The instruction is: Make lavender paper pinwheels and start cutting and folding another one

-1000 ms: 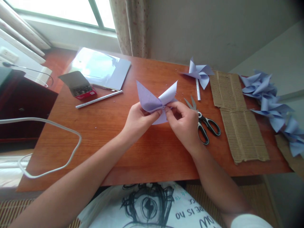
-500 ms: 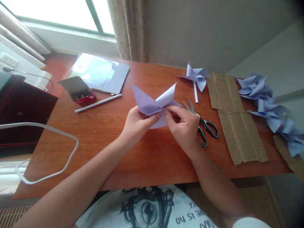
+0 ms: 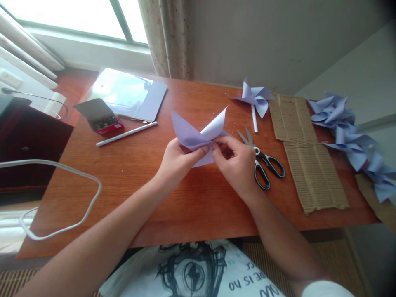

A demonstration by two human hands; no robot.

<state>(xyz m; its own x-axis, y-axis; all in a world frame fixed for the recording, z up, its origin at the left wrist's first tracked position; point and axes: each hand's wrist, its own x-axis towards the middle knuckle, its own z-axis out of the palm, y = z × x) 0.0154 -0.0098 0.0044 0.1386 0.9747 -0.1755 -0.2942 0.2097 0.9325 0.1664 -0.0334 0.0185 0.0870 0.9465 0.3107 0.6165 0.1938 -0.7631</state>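
Between my hands, above the table, is a purple paper pinwheel (image 3: pixel 187 131) with its blades curled toward the middle. My left hand (image 3: pixel 179 163) grips it from the left, thumb pressed near the centre. The fingers of my right hand (image 3: pixel 236 163) are pinched at the centre from the right; any small piece between the fingertips is too small to make out. Just right of my right hand lie scissors (image 3: pixel 262 159) with black handles, blades partly apart. Farther back, a finished-looking pinwheel (image 3: pixel 255 99) rests on a white paper stick (image 3: pixel 254 119).
A red box (image 3: pixel 108 126) of small metal pieces stands open at left, beside a white paper stick (image 3: pixel 126 134) and a shiny folder (image 3: pixel 133 95). Corrugated cardboard (image 3: pixel 312 173) and several purple pinwheels (image 3: pixel 352 144) lie at right. A white cable (image 3: pixel 97 194) loops over the left edge.
Both hands and the pinwheel between them have shifted very slightly left in the view. My grip on the paper looks the same.
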